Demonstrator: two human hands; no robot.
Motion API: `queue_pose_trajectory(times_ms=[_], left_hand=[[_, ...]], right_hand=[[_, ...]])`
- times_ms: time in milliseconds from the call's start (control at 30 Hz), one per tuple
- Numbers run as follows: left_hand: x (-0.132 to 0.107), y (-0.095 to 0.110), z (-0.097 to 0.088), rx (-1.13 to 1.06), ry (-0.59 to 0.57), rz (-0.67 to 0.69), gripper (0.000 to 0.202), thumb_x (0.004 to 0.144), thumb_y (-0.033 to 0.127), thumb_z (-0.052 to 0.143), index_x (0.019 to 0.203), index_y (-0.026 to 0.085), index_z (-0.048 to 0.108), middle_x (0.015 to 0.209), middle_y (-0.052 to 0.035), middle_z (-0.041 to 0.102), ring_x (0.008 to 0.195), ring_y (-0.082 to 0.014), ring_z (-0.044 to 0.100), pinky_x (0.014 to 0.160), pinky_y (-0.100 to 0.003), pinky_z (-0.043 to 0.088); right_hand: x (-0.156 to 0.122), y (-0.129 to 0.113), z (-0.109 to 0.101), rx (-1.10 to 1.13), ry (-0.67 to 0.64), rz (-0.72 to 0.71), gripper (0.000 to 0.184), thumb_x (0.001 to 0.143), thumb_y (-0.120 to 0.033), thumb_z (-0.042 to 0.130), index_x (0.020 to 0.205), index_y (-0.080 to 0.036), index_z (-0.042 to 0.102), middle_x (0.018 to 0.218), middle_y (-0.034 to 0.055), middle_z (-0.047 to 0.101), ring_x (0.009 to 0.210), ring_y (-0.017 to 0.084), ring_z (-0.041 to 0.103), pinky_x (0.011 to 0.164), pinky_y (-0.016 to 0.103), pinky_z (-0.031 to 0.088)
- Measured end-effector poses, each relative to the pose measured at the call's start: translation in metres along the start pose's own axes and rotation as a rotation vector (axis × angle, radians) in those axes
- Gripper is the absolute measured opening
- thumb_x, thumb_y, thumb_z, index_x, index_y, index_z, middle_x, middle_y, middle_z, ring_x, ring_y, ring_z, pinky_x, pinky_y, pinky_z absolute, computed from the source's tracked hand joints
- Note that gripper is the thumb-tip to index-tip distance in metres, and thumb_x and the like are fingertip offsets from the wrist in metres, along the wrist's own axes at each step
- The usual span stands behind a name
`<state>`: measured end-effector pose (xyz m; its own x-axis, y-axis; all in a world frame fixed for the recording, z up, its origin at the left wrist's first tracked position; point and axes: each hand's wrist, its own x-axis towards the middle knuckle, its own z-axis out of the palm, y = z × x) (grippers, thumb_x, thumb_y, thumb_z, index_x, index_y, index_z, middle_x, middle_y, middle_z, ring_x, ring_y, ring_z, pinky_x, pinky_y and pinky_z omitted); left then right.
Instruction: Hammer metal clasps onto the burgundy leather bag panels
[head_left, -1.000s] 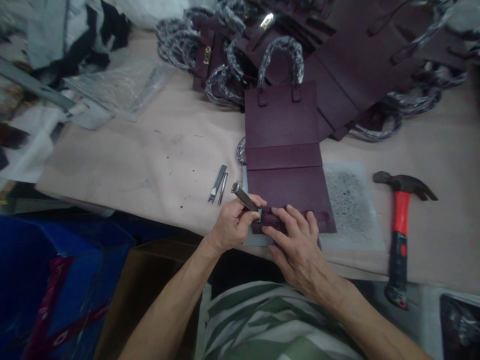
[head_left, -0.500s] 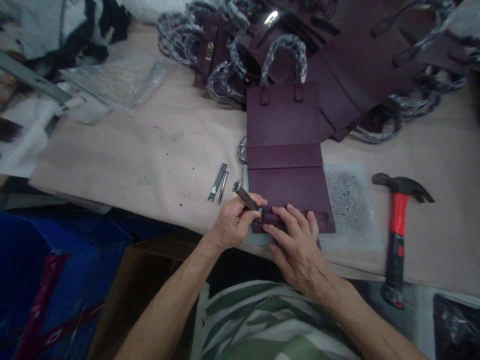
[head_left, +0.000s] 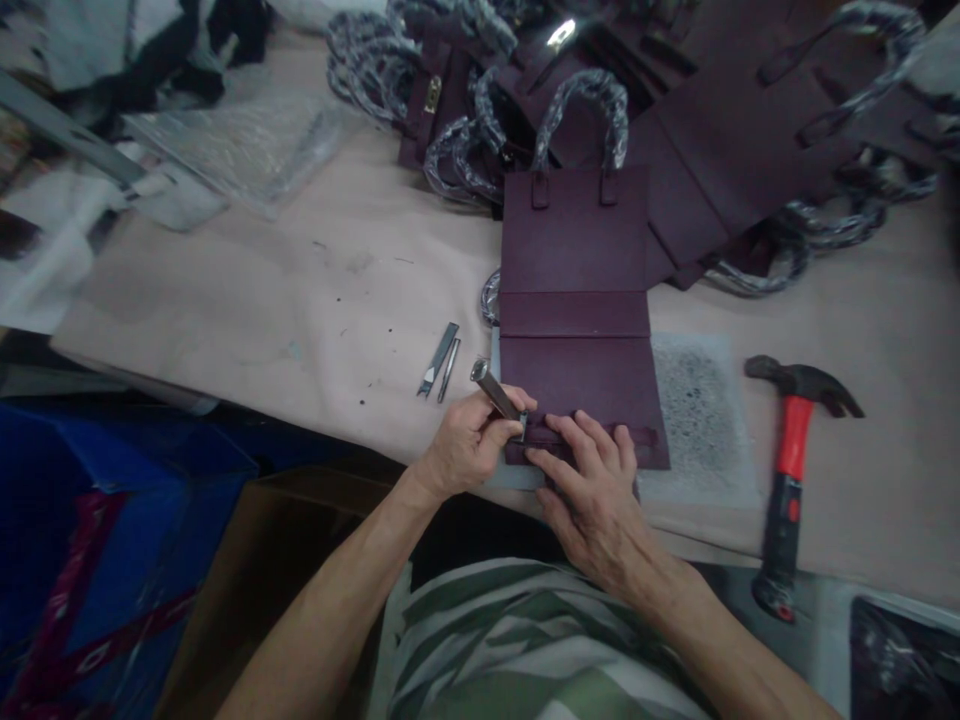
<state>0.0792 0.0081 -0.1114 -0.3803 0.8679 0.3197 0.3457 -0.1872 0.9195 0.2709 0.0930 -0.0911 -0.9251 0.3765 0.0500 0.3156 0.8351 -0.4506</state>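
Observation:
A dark purple leather bag [head_left: 574, 290] lies flat and unfolded on the table, its wrapped handle pointing away from me. My left hand [head_left: 466, 445] is closed around a metal punch [head_left: 495, 391], whose tip rests at the left end of the bag's near edge. My right hand [head_left: 592, 480] lies on that near edge beside the punch, fingers pressed flat on the narrow strap [head_left: 641, 436]. The bag's near end sits over a grey, pitted cutting pad [head_left: 694, 400].
A red-handled hammer [head_left: 787, 450] lies right of the pad. Two small metal tools [head_left: 441, 361] lie left of the bag. Several more purple bags [head_left: 720, 130] with wrapped handles are piled at the back. Plastic sheeting [head_left: 247, 150] lies at back left. A blue box [head_left: 105, 540] stands below the table edge.
The hands and punch hold the same position on the bag. Only the view has shifted slightly.

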Motion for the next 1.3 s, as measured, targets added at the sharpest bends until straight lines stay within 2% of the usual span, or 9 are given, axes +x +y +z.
queue_pose_trajectory(times_ms=[333,600,967,1067,1133,1200,1300], left_hand=[[-0.001,0.001,0.002,0.030,0.008,0.029,0.013,0.094,0.020,0.053,0.105,0.017,0.060,0.105,-0.0099,0.071,0.102,-0.0197,0.068,0.092,-0.035,0.055],[-0.008,0.002,0.011,0.147,0.044,0.106,0.011,0.095,0.018,0.051,0.103,0.017,0.058,0.105,-0.0114,0.070,0.104,-0.0203,0.067,0.094,-0.035,0.054],[-0.012,0.010,0.023,0.283,0.093,0.163,0.010,0.096,0.018,0.048,0.100,0.018,0.057,0.104,-0.0104,0.069,0.102,-0.0188,0.067,0.092,-0.035,0.055],[-0.013,0.009,0.025,0.287,0.101,0.156,0.010,0.095,0.018,0.049,0.100,0.017,0.057,0.105,-0.0107,0.068,0.103,-0.0195,0.067,0.092,-0.037,0.056],[-0.014,0.009,0.026,0.273,0.096,0.146,0.010,0.094,0.018,0.050,0.101,0.017,0.057,0.107,-0.0111,0.068,0.103,-0.0196,0.067,0.092,-0.037,0.055],[-0.014,0.009,0.026,0.269,0.080,0.145,0.010,0.094,0.017,0.051,0.102,0.017,0.057,0.107,-0.0111,0.068,0.103,-0.0196,0.067,0.092,-0.037,0.055],[-0.012,0.011,0.027,0.284,0.059,0.167,0.012,0.093,0.015,0.052,0.104,0.017,0.057,0.107,-0.0110,0.068,0.104,-0.0198,0.067,0.093,-0.036,0.055]], right_hand=[[0.000,0.000,0.001,-0.020,-0.011,0.009,0.036,0.090,-0.022,0.051,0.124,-0.025,0.063,0.150,0.0122,0.041,0.144,0.036,0.025,0.112,0.071,0.016],[0.000,-0.007,-0.004,-0.046,-0.011,0.020,0.035,0.093,-0.022,0.048,0.124,-0.023,0.064,0.150,0.0146,0.042,0.145,0.037,0.025,0.114,0.069,0.018],[-0.005,-0.002,-0.001,-0.005,0.034,-0.007,0.038,0.091,-0.021,0.050,0.127,-0.022,0.063,0.149,0.0150,0.042,0.143,0.039,0.027,0.112,0.071,0.019],[-0.012,0.000,-0.005,0.104,0.134,-0.116,0.037,0.091,-0.016,0.047,0.124,-0.021,0.063,0.146,0.0147,0.046,0.142,0.034,0.033,0.113,0.067,0.026],[-0.021,0.008,-0.015,0.177,0.284,-0.155,0.035,0.091,-0.013,0.046,0.122,-0.021,0.063,0.138,0.0137,0.053,0.134,0.029,0.045,0.111,0.058,0.036],[-0.034,0.026,-0.031,0.151,0.466,-0.052,0.030,0.092,-0.016,0.050,0.119,-0.021,0.062,0.125,0.0132,0.060,0.120,0.026,0.056,0.104,0.049,0.046],[-0.060,0.075,-0.059,-0.127,0.616,0.288,0.031,0.093,-0.030,0.056,0.118,-0.014,0.064,0.112,0.0187,0.064,0.108,0.031,0.060,0.095,0.047,0.048]])
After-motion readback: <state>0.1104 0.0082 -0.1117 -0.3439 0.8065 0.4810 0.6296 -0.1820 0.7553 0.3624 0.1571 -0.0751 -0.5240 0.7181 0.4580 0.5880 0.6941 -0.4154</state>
